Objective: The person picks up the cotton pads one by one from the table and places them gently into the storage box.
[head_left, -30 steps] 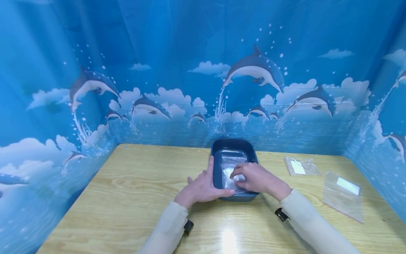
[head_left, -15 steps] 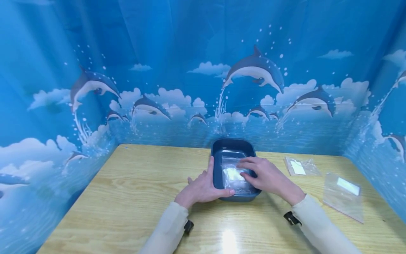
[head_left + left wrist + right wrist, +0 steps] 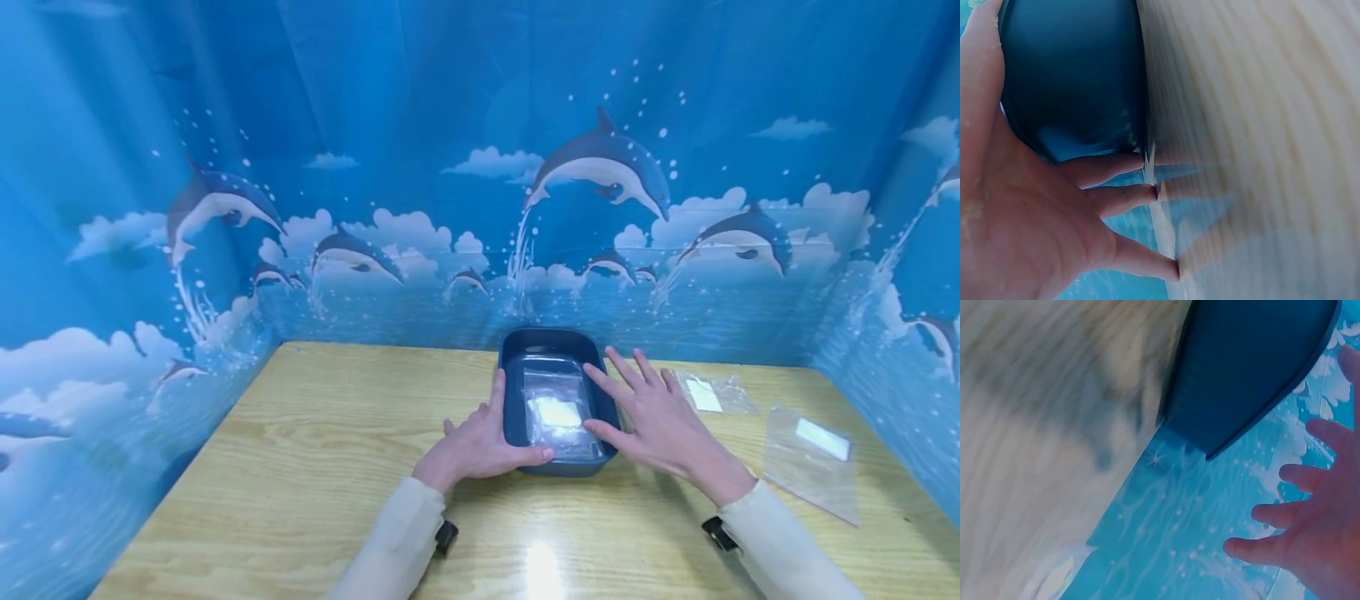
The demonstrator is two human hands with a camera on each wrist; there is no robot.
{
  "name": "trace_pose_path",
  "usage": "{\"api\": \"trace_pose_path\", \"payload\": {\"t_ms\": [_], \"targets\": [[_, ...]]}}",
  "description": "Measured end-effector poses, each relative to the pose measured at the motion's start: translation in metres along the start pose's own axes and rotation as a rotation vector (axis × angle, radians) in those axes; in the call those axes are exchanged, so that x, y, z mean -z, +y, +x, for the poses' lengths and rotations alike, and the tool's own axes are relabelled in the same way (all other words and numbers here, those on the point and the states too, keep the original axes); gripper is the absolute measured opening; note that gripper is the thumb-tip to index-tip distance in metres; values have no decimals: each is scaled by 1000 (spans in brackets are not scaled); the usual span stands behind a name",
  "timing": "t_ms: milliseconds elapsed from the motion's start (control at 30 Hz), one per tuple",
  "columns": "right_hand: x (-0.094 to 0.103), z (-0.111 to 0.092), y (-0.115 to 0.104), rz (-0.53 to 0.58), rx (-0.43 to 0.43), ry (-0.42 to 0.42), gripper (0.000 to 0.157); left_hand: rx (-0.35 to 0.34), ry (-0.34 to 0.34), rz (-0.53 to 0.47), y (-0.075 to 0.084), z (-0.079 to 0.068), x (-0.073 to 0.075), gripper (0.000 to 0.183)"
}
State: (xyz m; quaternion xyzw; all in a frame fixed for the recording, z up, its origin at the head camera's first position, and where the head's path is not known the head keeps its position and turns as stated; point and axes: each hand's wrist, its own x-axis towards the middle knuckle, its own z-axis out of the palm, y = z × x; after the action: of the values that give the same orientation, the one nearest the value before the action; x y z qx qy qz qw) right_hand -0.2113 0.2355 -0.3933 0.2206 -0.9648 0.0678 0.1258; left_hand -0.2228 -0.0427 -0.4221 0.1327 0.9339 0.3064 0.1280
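Observation:
A dark blue plastic box [image 3: 562, 469] stands near the back of the wooden table. Flat inside it lies a clear zip bag [image 3: 555, 412], with a bright glare on its middle. My left hand [image 3: 476, 446] rests against the box's near left corner, its thumb along the near rim. In the left wrist view, the straight fingers of that hand [image 3: 1029, 219] reach down to the table beside the box's wall [image 3: 1075, 69]. My right hand [image 3: 667, 421] is spread with straight fingers over the box's right edge and holds nothing. The right wrist view shows those fingers [image 3: 1266, 551] apart from the box [image 3: 1247, 369].
Two more clear bags with white labels lie on the table [image 3: 337, 425] to the right: one behind my right hand [image 3: 708, 393], a flatter bag [image 3: 813, 467] nearer the right edge. A blue dolphin-print curtain [image 3: 420, 167] stands behind and at both sides.
My right hand has let go of the bag in the box, spread its fingers and moved to the right, over the box's right rim. The left hand has stayed in place.

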Motion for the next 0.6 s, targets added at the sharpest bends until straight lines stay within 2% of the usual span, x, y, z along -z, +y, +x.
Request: {"api": "trace_pose_path", "payload": {"t_ms": [100,267,600], "targets": [[4,-7,7,28,-44,-12,83,-3,2,-3,0,0,0,136],[7,-17,22,37,-71,13,87,-3,5,1,0,0,0,136],[18,-46,56,-40,-158,9,88,4,-2,0,0,0,0,137]]}}
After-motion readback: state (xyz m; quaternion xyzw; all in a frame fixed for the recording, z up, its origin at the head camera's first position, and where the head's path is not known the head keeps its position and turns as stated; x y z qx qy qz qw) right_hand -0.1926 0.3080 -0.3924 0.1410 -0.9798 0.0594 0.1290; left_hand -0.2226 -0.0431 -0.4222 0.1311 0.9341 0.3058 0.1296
